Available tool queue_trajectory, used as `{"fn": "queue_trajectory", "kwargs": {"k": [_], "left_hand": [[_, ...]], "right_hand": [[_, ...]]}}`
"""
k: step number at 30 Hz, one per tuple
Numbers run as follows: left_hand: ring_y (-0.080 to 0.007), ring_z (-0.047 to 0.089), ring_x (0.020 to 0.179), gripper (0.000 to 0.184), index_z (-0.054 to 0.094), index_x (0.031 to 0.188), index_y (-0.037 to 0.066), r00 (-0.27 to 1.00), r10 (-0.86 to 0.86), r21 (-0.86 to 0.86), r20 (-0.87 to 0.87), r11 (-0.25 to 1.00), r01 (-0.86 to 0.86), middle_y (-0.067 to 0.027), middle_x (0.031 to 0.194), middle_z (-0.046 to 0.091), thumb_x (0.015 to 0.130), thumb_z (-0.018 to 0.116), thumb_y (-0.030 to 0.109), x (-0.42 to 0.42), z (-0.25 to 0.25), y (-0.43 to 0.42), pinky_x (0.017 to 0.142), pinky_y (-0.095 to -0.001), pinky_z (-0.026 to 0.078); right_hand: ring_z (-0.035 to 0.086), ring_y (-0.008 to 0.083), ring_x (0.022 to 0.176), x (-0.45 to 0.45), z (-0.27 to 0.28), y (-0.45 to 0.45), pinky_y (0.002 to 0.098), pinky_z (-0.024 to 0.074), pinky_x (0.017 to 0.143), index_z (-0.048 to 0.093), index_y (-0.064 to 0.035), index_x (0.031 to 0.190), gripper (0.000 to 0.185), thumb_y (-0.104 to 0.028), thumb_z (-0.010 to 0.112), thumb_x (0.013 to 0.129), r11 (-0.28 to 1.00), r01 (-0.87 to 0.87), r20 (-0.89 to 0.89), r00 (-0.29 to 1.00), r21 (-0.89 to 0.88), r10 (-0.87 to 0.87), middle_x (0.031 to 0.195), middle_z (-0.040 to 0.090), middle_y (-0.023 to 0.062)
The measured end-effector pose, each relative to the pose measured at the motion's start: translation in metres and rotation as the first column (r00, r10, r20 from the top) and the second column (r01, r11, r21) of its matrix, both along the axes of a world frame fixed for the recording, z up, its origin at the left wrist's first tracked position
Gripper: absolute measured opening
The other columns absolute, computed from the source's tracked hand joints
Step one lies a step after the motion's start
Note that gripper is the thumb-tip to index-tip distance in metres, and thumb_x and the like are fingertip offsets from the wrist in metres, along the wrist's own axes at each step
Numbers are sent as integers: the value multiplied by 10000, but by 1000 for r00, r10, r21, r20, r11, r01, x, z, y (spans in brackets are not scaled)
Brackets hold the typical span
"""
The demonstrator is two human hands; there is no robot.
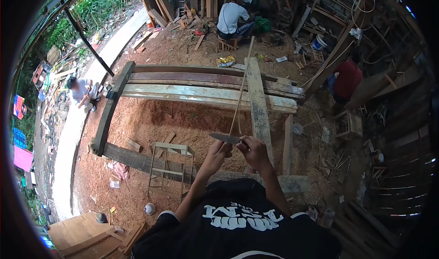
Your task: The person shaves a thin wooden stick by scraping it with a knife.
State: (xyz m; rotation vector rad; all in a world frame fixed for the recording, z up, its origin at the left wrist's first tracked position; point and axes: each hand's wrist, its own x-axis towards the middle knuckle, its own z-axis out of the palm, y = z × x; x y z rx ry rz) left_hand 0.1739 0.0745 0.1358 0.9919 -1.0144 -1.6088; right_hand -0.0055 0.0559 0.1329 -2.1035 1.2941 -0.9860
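My right hand [255, 153] is closed around the handle end of a knife [220, 137], whose dark blade points left across the front of my left hand. Closed too, my left hand [216, 157] pinches the near end of a long thin wooden strip [239, 94]. The strip rises away from me, past the beams, and crosses the blade close to my fingers. A thin sliver [239, 122] curls down beside it. My fingers partly hide the knife's handle and the strip's lower end.
Ahead lie long beams [183, 91] on a timber frame, with a plank [259, 99] across them. A small slatted wooden frame [170, 170] stands left of my hands. Shavings cover the ground. One person [233, 19] sits ahead, another [82, 92] left, and one in red [348, 78] right.
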Motion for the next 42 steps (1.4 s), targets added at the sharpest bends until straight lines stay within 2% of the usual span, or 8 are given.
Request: {"fn": "queue_trajectory", "kwargs": {"k": [8,11,16,18,24,30,37,42], "left_hand": [[-51,397,661,212,532,917,33,946,-14,-46,324,998,31,51,758,420,1053,443,169,3,4,17,601,-231,372],[-47,387,654,197,524,952,36,960,32,-47,279,999,-20,56,759,403,1056,445,183,2,10,19,589,-230,358],[-36,337,635,155,492,1038,67,995,-81,78,56,994,76,61,755,355,1070,422,202,8,-1,42,553,-228,330],[-45,358,612,180,510,1064,60,999,-34,125,-14,992,36,58,732,359,1073,416,214,16,-11,41,559,-222,344],[-43,340,576,208,507,1093,40,991,135,35,-10,990,-135,49,695,354,1081,407,222,21,-4,8,521,-232,327],[-45,350,609,159,501,1090,38,997,59,-44,-43,997,-61,40,737,398,1070,421,174,4,-8,-6,532,-227,323],[-48,411,656,149,532,1146,16,997,56,-28,48,998,-55,20,796,453,1035,438,49,-11,-10,-1,564,-235,362],[-119,498,742,182,566,1137,-8,942,63,-255,331,967,25,-45,827,521,982,469,-16,-8,-6,4,670,-277,424]], "right_hand": [[589,295,756,-9,-1,-5,399,438,697,665,-62,980,331,-383,675,900,991,-100,-95,991,-91,91,797,615,100],[602,300,699,-24,-27,-25,407,444,642,673,-66,962,373,-434,617,937,972,12,-38,999,-234,-22,740,606,105],[631,344,617,-103,-31,-67,417,460,546,637,-75,940,462,-510,495,998,849,513,-78,848,-128,-524,667,608,134],[637,352,640,-101,-22,-62,416,468,558,630,-67,933,442,-490,518,996,871,427,23,900,-244,-435,675,609,140],[673,308,733,-55,-35,-16,409,492,619,639,-60,976,422,-476,569,976,943,309,-34,951,122,-307,786,663,134],[635,306,728,-23,-20,10,401,477,637,639,-45,984,353,-396,633,950,974,138,48,988,180,-149,779,617,122],[611,310,753,-5,5,11,416,472,710,653,-31,954,376,-402,671,897,999,49,-42,998,-16,-49,811,632,106],[569,267,683,-5,7,4,387,422,663,671,-48,898,401,-448,676,868,977,18,-44,999,-212,-27,738,602,69]]}}
